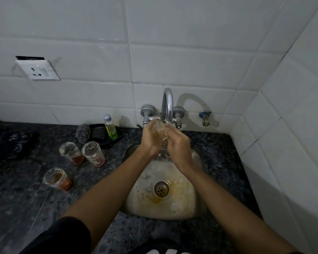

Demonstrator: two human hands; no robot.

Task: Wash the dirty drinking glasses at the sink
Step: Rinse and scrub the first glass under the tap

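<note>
A clear drinking glass is held under the chrome tap, above the small steel sink. My left hand grips it from the left and my right hand wraps it from the right. Water runs off the glass into the basin. Three dirty glasses stand on the dark counter to the left: one with orange dregs, one with pink residue, and a nearer one with orange liquid.
A steel scrubber and a bottle of green-yellow dish liquid sit on a black tray behind the glasses. A wall socket is up left. A dark cloth lies at far left. Tiled walls close the back and right.
</note>
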